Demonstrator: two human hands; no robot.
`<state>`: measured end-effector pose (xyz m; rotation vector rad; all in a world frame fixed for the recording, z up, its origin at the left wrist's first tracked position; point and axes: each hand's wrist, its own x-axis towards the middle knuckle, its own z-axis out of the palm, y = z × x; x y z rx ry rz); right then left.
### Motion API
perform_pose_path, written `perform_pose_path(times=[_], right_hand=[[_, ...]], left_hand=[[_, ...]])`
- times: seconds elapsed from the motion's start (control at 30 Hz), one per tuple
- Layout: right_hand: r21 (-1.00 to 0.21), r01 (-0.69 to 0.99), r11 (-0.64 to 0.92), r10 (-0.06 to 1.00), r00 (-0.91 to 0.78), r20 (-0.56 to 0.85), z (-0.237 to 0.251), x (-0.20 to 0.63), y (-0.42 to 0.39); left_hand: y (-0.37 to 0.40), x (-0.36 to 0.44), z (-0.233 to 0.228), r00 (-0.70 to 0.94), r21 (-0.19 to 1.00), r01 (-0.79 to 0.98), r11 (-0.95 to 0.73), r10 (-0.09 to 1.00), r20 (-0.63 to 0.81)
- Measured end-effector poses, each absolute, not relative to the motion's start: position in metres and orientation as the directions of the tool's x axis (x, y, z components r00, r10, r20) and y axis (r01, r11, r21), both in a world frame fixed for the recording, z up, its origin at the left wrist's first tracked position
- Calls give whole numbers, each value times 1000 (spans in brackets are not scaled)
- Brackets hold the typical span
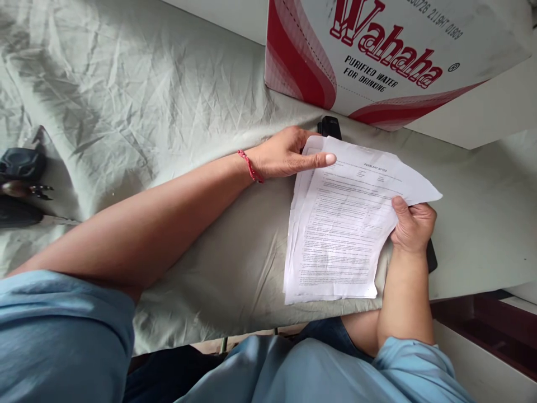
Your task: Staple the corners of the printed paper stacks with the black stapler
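Observation:
Several printed sheets of paper (335, 235), stacked a little unevenly, are held above the cloth-covered table. My left hand (289, 154), with a red braided bracelet (250, 167) at its wrist, grips their upper left corner, the thumb on top and the fingers hidden behind. At the right edge my right hand (413, 224) pinches the sheets, its thumb on the printed side and its fingers curled beneath. The top sheet has a short heading and dense lines of small text.
A white and red Wahaha water carton (373, 73) stands at the back right. Just behind the papers lies a black object (330, 127), and another dark object (431, 257) is partly hidden by my right wrist. Dark items (20, 165) lie on the wrinkled cloth (168, 84) at far left.

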<state>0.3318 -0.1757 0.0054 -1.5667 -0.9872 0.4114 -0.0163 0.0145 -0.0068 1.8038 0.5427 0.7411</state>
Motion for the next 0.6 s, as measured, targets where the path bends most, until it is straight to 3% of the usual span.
perform_pose_path(times=[0.1,0.2,0.4,0.5,0.6], right_hand=[[-924,380,48,776,568,274,9,323,-175],[-929,363,70,803,533,268,12,321,-172],[-965,252,-78,902,431,40,23,349,-180],[-992,82,-97,878,476,-46,27,362,-185],[-997,-79,-16,835,547,-57,29,365,-183]], left_hand=[[16,-14,-7,772,954,17,-298,610,177],[19,-15,-12,753,958,2,-285,631,186],[20,-9,-23,578,971,-221,-91,789,206],[27,-2,-34,442,926,-375,-35,872,212],[37,0,-44,372,933,-360,-22,914,165]])
